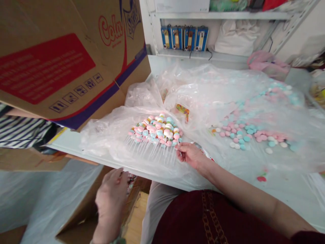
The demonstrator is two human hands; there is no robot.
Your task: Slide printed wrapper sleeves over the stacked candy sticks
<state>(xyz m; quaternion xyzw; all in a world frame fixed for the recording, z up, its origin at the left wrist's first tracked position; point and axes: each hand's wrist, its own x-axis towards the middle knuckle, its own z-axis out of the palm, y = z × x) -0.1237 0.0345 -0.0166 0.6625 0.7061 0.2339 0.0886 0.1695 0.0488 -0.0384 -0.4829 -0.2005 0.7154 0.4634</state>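
Observation:
Pastel pink, blue and white candy lollipops [156, 130] lie in a tight pile on clear plastic sheeting [114, 135], their white sticks fanning toward me. My right hand [190, 156] is at the pile's near right edge, its fingers pinched on a white lollipop stick [179, 148]. My left hand [111, 203] is lower, off the table's edge, above a cardboard box [83, 217]. Its fingers curl toward a colourful printed packet [131, 183], mostly hidden, and I cannot tell whether they grip it.
Loose pastel candy discs [248, 137] lie under plastic at right. A large printed carton [56, 61] overhangs the upper left. A person's striped sleeve [22, 130] is beyond it. Shelves [198, 54] hold blue packets and white bags at the back.

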